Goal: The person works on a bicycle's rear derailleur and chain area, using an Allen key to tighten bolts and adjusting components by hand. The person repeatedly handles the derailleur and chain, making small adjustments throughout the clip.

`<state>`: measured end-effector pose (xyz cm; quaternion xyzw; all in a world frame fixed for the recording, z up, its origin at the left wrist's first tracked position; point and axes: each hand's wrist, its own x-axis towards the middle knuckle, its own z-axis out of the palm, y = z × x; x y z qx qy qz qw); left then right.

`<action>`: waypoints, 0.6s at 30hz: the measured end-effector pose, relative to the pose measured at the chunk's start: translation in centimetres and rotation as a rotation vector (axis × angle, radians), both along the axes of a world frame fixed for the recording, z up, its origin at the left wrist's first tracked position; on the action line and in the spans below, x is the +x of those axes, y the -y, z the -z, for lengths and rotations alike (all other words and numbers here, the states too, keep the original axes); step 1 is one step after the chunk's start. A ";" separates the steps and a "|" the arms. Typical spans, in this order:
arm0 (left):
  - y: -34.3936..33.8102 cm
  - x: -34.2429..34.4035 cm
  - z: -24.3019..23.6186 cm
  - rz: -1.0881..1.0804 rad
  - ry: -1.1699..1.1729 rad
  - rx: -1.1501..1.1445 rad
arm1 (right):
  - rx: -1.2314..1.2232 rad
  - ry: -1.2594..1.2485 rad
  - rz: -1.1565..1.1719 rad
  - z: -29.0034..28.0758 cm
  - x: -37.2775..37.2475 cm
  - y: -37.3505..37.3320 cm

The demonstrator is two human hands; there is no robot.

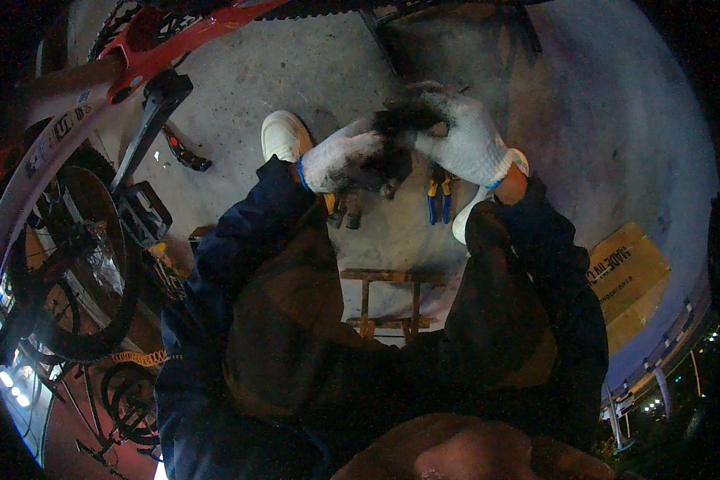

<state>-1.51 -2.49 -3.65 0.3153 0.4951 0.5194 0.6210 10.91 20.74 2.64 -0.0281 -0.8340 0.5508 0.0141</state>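
Observation:
A blurred black object (402, 122), too dark to identify, is held between both hands. My left hand (342, 158), in a white glove with blue cuff and dark smudges, has its fingers closed on the object's left side. My right hand (463, 139), similarly gloved, grips its right side, fingertips smeared by motion. On the concrete below lie pliers (442, 200) with blue and yellow handles and some dark items (350, 208) under the left hand, partly hidden. My white shoes (283, 133) flank the hands.
A red and grey bicycle frame (136, 64) with pedal (148, 210) and wheels fills the left side. A dark stand (376, 40) is at the top, a small wooden frame (392, 276) between my legs, cardboard (624, 280) at the right, and an orange coiled hose (140, 358) at lower left.

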 end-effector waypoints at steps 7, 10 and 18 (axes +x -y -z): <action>-0.5 -0.2 -0.1 0.049 -0.030 -0.031 | -0.063 0.224 0.011 -0.2 -0.1 -0.3; -0.3 0.0 -0.3 0.084 -0.061 0.006 | -0.211 0.315 -0.017 0.4 -0.4 -0.6; -2.7 0.6 -3.4 -0.190 0.530 -0.112 | -0.117 0.375 0.078 0.3 0.3 -1.1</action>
